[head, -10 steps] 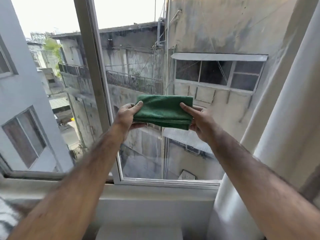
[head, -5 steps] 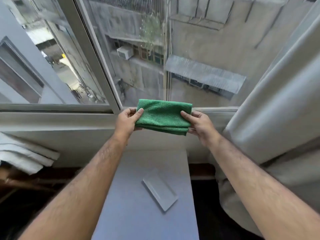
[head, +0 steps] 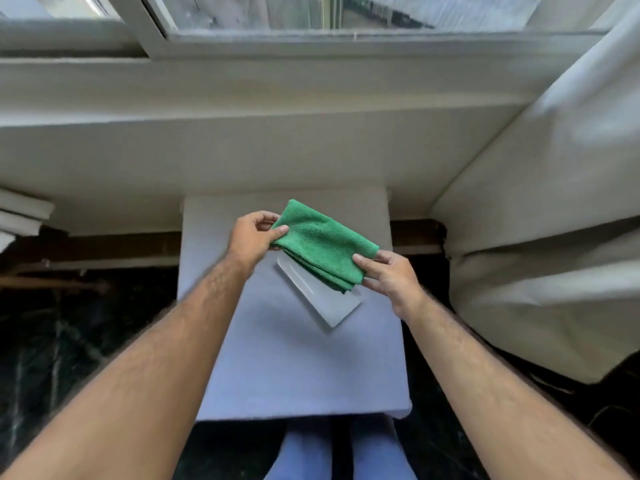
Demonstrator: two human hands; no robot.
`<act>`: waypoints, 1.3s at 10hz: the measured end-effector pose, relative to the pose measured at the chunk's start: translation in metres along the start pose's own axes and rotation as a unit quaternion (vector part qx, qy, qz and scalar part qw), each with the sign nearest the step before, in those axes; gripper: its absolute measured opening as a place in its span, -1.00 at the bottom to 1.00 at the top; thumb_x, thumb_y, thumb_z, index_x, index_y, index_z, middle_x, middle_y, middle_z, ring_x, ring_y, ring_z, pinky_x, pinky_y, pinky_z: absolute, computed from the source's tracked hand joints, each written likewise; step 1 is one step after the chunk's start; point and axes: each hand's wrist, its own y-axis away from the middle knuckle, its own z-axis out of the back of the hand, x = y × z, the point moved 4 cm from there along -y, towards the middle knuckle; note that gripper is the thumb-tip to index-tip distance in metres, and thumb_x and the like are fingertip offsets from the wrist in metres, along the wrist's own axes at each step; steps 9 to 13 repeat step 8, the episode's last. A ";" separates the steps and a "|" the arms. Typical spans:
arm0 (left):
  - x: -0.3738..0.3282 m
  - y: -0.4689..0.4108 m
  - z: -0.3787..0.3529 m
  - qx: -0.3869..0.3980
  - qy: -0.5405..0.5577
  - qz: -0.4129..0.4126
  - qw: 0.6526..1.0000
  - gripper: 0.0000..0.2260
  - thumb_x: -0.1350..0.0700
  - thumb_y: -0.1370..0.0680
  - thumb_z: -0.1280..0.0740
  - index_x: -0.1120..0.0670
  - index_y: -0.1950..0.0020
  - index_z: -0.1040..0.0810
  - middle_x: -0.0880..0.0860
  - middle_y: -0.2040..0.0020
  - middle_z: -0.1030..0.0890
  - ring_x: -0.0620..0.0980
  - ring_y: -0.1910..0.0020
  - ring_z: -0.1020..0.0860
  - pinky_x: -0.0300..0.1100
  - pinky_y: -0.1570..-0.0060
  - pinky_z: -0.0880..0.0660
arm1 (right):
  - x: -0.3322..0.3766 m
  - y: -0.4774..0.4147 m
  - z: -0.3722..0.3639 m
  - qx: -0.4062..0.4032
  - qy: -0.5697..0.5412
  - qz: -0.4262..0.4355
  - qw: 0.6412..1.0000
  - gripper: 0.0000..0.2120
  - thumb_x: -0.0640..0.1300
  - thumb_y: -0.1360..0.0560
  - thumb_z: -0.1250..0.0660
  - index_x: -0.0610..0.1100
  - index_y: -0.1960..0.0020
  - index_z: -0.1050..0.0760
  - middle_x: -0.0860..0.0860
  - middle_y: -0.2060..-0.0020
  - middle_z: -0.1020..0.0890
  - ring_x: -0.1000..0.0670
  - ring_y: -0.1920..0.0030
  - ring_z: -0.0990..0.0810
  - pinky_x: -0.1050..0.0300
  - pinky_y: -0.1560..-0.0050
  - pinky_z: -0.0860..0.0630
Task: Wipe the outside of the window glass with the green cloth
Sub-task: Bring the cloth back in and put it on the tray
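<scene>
The folded green cloth (head: pixel 320 244) hangs between both hands above a small pale table (head: pixel 277 358). My left hand (head: pixel 252 237) pinches its upper left corner. My right hand (head: pixel 388 275) pinches its lower right edge. The cloth tilts down to the right and covers the top of a flat white tray (head: pixel 329 303) lying on the table. The window glass (head: pixel 311 10) shows only as a strip along the top, behind its white frame (head: pixel 346 38).
A wide white sill and wall (head: pixel 242 133) run below the window. A pale curtain (head: pixel 554 202) hangs at the right, down to the dark floor (head: pixel 69 341). White folded items (head: pixel 20 213) sit at the far left edge.
The view has tipped down from the window to the table. Both hands have lowered the cloth from glass height to just over the tray, and the cloth now slants down to the right.
</scene>
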 end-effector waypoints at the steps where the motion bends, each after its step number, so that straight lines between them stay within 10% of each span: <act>1: 0.046 -0.024 -0.017 -0.002 -0.061 0.028 0.998 -0.83 0.30 -0.52 -0.51 0.09 -0.05 -0.66 0.08 0.08 -0.67 0.01 0.12 -0.66 -0.34 0.35 -0.63 | -0.055 -0.024 0.002 -0.027 0.027 -0.040 0.998 -0.92 -0.18 -0.56 -0.55 -0.08 -0.03 -0.71 -0.02 0.02 -0.78 0.02 0.04 -0.75 0.16 -0.01 -0.69; 2: 0.085 -0.041 -0.031 -0.004 -0.151 0.030 0.988 -0.75 0.26 -0.52 -0.53 0.16 -0.19 -0.67 0.12 -0.02 -0.68 -0.08 0.17 -0.63 -0.42 0.38 -0.59 | -0.103 -0.043 0.002 -0.048 0.038 -0.083 0.995 -0.92 -0.16 -0.56 -0.56 -0.09 -0.04 -0.72 -0.05 0.02 -0.79 -0.01 0.07 -0.73 0.15 0.03 -0.65; 4: 0.129 -0.056 -0.050 0.003 -0.239 0.004 0.971 -0.67 0.15 -0.51 -0.55 0.08 -0.27 -0.68 0.07 -0.10 -0.71 0.01 -0.01 -0.64 0.00 -0.22 -0.65 | -0.150 -0.071 0.005 -0.119 0.115 -0.091 0.982 -0.77 -0.09 -0.48 -0.64 -0.05 0.28 -0.66 0.01 0.27 -0.77 0.03 0.33 -0.73 0.11 0.15 -0.67; 6: 0.143 -0.064 -0.061 -0.020 -0.372 -0.070 0.925 -0.66 0.01 -0.53 -0.52 0.00 -0.30 -0.67 0.03 -0.14 -0.73 0.00 -0.06 -0.63 -0.07 -0.10 -0.60 | -0.160 -0.089 0.002 -0.152 0.222 -0.080 0.960 -0.61 -0.05 -0.50 -0.63 -0.07 0.33 -0.48 -0.10 0.40 -0.75 -0.09 0.37 -0.79 0.01 0.20 -0.76; 8: 0.129 -0.057 -0.075 0.001 -0.531 -0.190 0.826 -0.53 0.03 -0.59 -0.45 0.04 -0.49 -0.48 0.08 -0.38 -0.59 0.11 -0.30 -0.52 0.06 -0.24 -0.51 | -0.129 -0.091 -0.002 -0.168 0.507 -0.054 0.844 -0.48 0.31 -0.51 -0.49 -0.06 0.31 -0.39 0.07 0.36 -0.51 0.05 0.38 -0.45 0.20 0.42 -0.23; 13: 0.129 -0.057 -0.075 0.001 -0.531 -0.190 0.826 -0.53 0.03 -0.59 -0.45 0.04 -0.49 -0.48 0.08 -0.38 -0.59 0.11 -0.30 -0.52 0.06 -0.24 -0.51 | -0.129 -0.091 -0.002 -0.168 0.507 -0.054 0.844 -0.48 0.31 -0.51 -0.49 -0.06 0.31 -0.39 0.07 0.36 -0.51 0.05 0.38 -0.45 0.20 0.42 -0.23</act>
